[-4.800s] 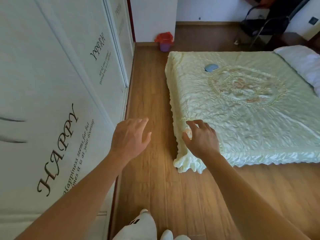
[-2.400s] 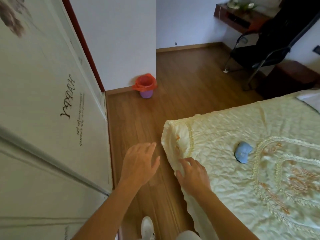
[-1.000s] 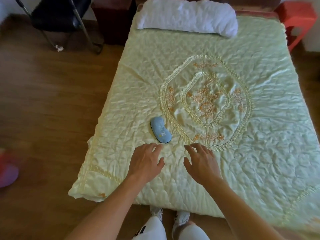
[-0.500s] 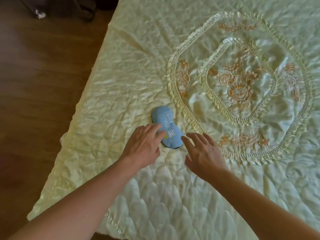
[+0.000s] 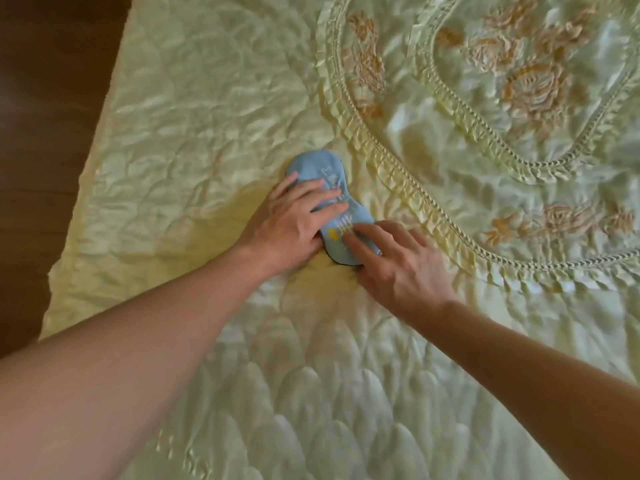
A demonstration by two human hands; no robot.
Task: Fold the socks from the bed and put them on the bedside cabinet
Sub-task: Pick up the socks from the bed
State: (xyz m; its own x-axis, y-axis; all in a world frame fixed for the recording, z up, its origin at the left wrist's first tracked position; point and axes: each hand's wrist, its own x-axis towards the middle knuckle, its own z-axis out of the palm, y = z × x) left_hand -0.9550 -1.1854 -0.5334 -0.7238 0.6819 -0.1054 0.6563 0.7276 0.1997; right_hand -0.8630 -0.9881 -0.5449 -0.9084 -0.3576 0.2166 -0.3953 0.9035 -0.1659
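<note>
Light blue socks (image 5: 323, 168) with white and yellow print lie flat on the pale green quilted bedspread (image 5: 207, 133). A dark edge shows under their near end. My left hand (image 5: 287, 220) rests on their left side, fingers spread flat over the middle. My right hand (image 5: 398, 261) comes from the right, with its fingertips pressing on the near end of the socks. Neither hand has lifted them. The bedside cabinet is out of view.
An embroidered ruffled medallion (image 5: 485, 109) with orange flowers covers the bedspread to the right. Dark wooden floor (image 5: 45, 98) runs along the bed's left edge.
I walked around the bed and leaned in over it. Both hands, hovering just short of the socks half a second ago, have moved forward and now lie on them.
</note>
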